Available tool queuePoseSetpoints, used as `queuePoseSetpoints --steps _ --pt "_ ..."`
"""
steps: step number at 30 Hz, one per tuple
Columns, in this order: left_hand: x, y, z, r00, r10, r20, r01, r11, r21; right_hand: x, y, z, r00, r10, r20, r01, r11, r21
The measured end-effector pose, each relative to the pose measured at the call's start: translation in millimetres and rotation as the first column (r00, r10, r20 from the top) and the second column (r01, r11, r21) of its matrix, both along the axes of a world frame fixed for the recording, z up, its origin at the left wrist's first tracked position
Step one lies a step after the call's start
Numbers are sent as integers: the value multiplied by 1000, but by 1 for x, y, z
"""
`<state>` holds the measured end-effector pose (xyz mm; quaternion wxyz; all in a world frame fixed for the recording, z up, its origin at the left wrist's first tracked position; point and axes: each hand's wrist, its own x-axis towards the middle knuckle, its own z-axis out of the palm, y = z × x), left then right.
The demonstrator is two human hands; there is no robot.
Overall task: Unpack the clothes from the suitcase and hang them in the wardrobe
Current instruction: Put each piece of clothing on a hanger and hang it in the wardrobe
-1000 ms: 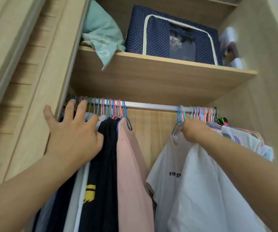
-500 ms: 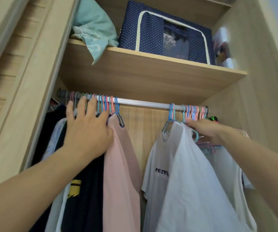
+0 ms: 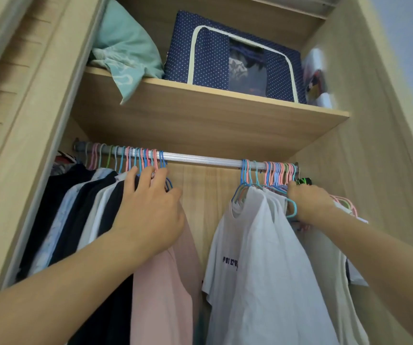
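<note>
A silver rail [image 3: 200,159] runs across the wardrobe, bare in its middle. Dark and white clothes [image 3: 80,207] and a pink garment [image 3: 165,282] hang at the left on coloured hangers. My left hand [image 3: 148,215] presses with straight fingers against the hanger tops above the pink garment. A white T-shirt [image 3: 257,270] with dark lettering hangs right of the gap. My right hand [image 3: 310,202] reaches among the hangers [image 3: 277,173] bunched at the rail's right end; its fingers are hidden behind them.
Above the rail, a wooden shelf [image 3: 200,113] holds a teal bundle [image 3: 123,53], a navy dotted storage box [image 3: 232,56] and a blurred white item [image 3: 317,80]. Wardrobe walls close in on both sides. The suitcase is out of view.
My left hand has slid right along the left clothes to the pink garment's hanger. My right hand has left the white T-shirt's hanger and moved right into the bunched hangers.
</note>
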<state>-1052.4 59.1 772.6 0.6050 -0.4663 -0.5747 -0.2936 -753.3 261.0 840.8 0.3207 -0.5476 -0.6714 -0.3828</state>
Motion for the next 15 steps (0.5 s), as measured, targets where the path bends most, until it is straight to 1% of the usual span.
queuePoseSetpoints --steps 2,4,6,9,11,13,15 --pt "1 -3 -3 1000 3 -12 -3 1000 -16 2 -2 9 984 103 -144 -106 994 -9" --pt "4 -6 -6 1000 0 -9 0 999 -41 6 0 21 941 202 -272 -193 979 59" --pt "7 -8 -10 1000 -30 2 30 997 -64 11 2 26 898 258 -357 -236 966 103" --pt "16 -9 -21 994 -108 17 109 990 -88 23 -1 22 868 276 -413 -253 961 113" --pt "27 -5 -31 979 -202 32 204 974 -97 34 -14 15 863 300 -407 -262 954 148" --pt "45 3 -44 947 -314 67 320 940 -119 49 -33 3 854 328 -405 -282 944 170" --pt "71 16 -58 883 -449 137 466 875 -133 70 -54 -12 851 330 -409 -272 942 195"
